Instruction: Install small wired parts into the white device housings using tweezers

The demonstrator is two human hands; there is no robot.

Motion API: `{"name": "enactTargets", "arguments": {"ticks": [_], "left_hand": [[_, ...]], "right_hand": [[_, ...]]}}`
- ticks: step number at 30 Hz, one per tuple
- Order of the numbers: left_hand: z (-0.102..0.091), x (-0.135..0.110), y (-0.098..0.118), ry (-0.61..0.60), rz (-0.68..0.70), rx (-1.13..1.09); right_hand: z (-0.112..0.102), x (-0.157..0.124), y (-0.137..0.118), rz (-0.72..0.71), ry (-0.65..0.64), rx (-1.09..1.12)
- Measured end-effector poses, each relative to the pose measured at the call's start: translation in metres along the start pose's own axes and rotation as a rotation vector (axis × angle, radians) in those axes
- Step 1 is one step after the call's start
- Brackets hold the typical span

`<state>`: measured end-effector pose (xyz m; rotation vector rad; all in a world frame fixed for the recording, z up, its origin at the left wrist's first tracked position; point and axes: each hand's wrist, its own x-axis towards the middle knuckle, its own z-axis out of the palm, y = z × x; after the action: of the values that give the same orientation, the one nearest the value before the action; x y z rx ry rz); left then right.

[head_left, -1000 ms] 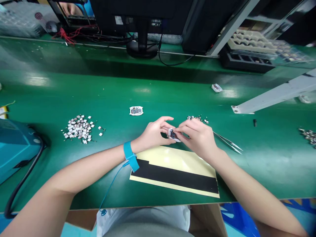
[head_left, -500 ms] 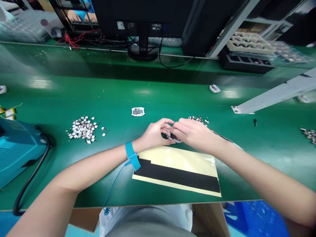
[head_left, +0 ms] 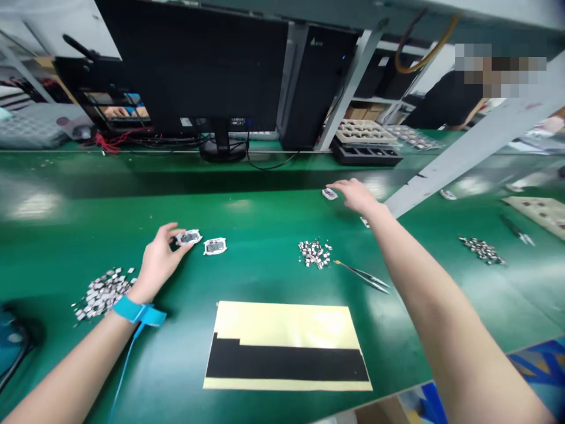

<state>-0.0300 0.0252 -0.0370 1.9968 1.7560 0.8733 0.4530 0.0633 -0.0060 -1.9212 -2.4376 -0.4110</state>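
My left hand [head_left: 158,260] pinches a small white plastic housing with a circuit board [head_left: 189,237] between thumb and fingers, low over the green bench. Just right of it lies a second white housing with a circuit board [head_left: 215,247]. Farther off, my right hand [head_left: 356,195] reaches out with fingers stretched, the fingertips at the edge of another white housing [head_left: 329,194]; a firm grip does not show. Below that arm, one more white piece [head_left: 364,222] is partly hidden. A blue wrist strap [head_left: 139,312] with a cord circles my left wrist.
Small parts lie in piles at left [head_left: 101,292], centre [head_left: 315,254] and right [head_left: 481,250]. Tweezers [head_left: 364,277] rest beside the centre pile. A yellow sheet with a black strip [head_left: 286,324] lies in front. A monitor [head_left: 194,65] and slanted grey post [head_left: 463,147] stand behind; a person [head_left: 445,100] is beyond.
My hands have parted: the left went left with a housing, the right stretched far forward to another housing. The view has tilted up and shifted right, showing tweezers and a person behind.
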Motion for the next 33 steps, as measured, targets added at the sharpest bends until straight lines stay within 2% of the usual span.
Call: {"name": "enactTargets", "arguments": {"ticks": [2, 5, 6, 8, 10, 12, 14, 16, 19, 21, 23, 27, 30, 33], "left_hand": [[0.002, -0.004, 0.003, 0.017, 0.14, 0.172], [0.018, -0.013, 0.038, 0.065, 0.432, 0.219], [0.027, -0.014, 0.056, 0.015, 0.503, 0.161], [0.054, -0.014, 0.093, -0.227, 0.643, 0.051], [0.086, -0.01, 0.126, -0.357, 0.741, 0.014], [0.118, -0.005, 0.149, -0.443, 0.785, -0.009], [0.14, 0.0, 0.161, -0.489, 0.778, -0.018], [0.151, 0.003, 0.165, -0.51, 0.749, -0.019], [0.151, 0.008, 0.164, -0.542, 0.727, -0.032], [0.148, 0.012, 0.162, -0.556, 0.71, -0.052], [0.146, 0.014, 0.158, -0.553, 0.676, -0.071], [0.14, 0.017, 0.147, -0.536, 0.615, -0.117], [0.131, 0.017, 0.136, -0.531, 0.578, -0.162], [0.118, 0.013, 0.124, -0.511, 0.525, -0.208]], "right_hand": [[0.009, 0.014, 0.011, -0.071, -0.069, -0.047], [0.019, 0.031, 0.018, -0.191, -0.163, -0.086], [0.021, 0.035, 0.019, -0.224, -0.192, -0.092], [0.022, 0.042, 0.023, -0.273, -0.245, -0.099], [0.022, 0.047, 0.027, -0.293, -0.289, -0.101], [0.02, 0.049, 0.031, -0.282, -0.324, -0.103], [0.016, 0.048, 0.032, -0.234, -0.338, -0.102], [0.012, 0.044, 0.032, -0.16, -0.314, -0.087], [0.001, 0.031, 0.021, -0.022, -0.213, -0.036], [-0.013, 0.017, 0.004, 0.058, -0.137, 0.013], [-0.033, -0.004, -0.023, 0.083, -0.089, 0.077], [-0.068, -0.055, -0.102, -0.088, -0.121, 0.313], [-0.071, -0.083, -0.159, -0.21, -0.28, 0.378], [-0.053, -0.094, -0.194, -0.226, -0.274, 0.284]]}}
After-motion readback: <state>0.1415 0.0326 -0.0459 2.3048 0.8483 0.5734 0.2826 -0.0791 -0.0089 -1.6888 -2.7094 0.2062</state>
